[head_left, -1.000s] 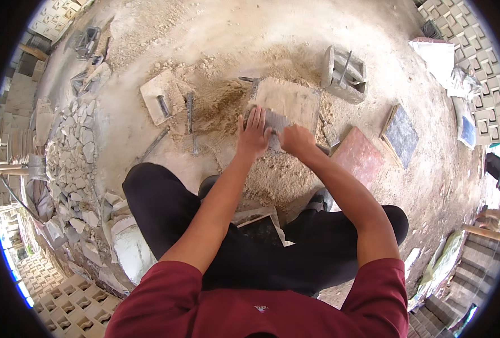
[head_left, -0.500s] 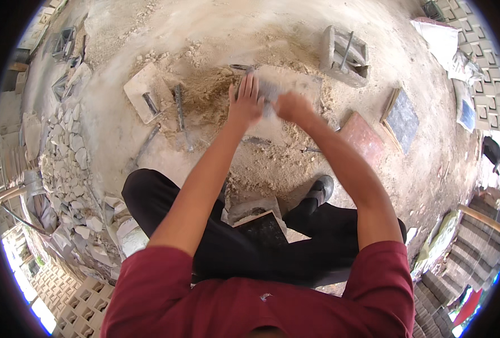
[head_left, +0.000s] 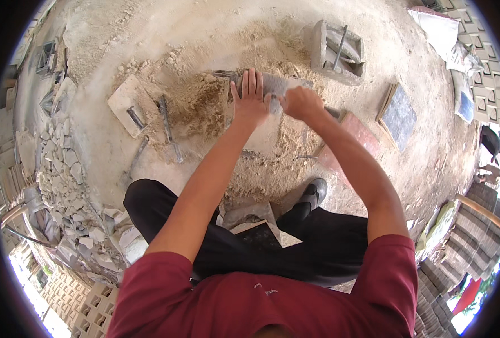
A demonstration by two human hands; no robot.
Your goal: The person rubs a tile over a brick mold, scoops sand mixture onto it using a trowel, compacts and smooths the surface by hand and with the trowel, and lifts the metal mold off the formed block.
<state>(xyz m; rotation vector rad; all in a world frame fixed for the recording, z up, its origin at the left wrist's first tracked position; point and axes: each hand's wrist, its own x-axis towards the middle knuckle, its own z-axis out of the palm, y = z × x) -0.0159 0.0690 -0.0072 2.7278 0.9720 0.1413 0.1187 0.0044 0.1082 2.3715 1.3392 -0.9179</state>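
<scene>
A grey flat-bladed trowel lies across the far part of a pale, sand-dusted slab. My left hand rests on the blade with its fingers stretched out and its palm down. Closed in a fist, my right hand grips the trowel at its near right side; the handle is mostly hidden by the fingers. Loose sandy mix is heaped left of the slab and scattered around it.
A pale board with a handled tool and a metal bar lie to the left. Far right stands a concrete box with a rod in it. A reddish tile and dark panel lie right. Rubble lines the left.
The trowel blade, blurred and slanted before, now lies more crosswise near the slab's far side. My right hand has shifted slightly right; my left hand stays flat on the blade.
</scene>
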